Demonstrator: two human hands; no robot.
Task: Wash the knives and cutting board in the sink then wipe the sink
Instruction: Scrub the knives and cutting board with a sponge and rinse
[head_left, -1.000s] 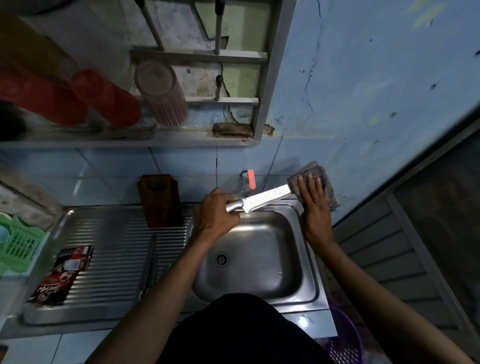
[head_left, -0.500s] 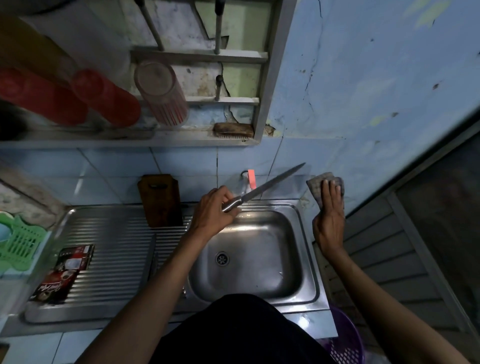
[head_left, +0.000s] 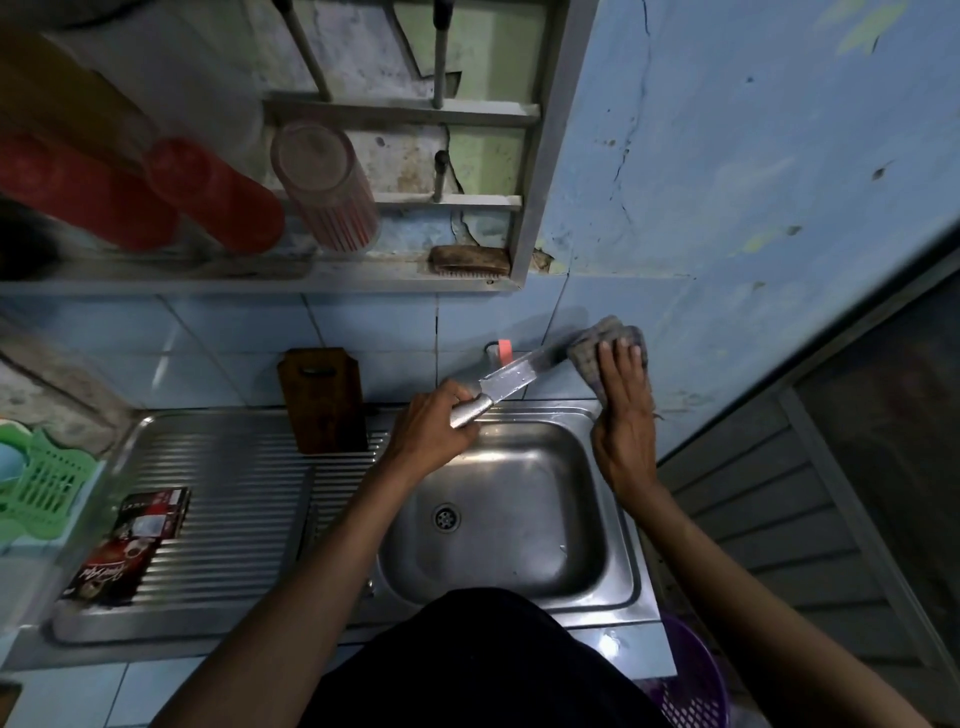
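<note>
The left hand (head_left: 431, 428) has its grip curled round the metal handle of a knife (head_left: 506, 382), held above the back rim of the sink (head_left: 631, 545), blade slanting up and away toward the far right corner. The blade tip runs into a grey cloth (head_left: 589, 353), which the right hand (head_left: 623, 415) presses against it with straight fingers laid flat on the cloth; its thumb is hidden behind, so I cannot tell whether it pinches. Behind the sink, a tap with a pink lever (head_left: 504, 351) sticks out of the tiled wall. Left of the sink, a dark wooden cutting board (head_left: 322, 400) stands upright on the ribbed drainboard (head_left: 223, 499), leaning against the wall. Further left lies a red and black packet (head_left: 130, 545).
</note>
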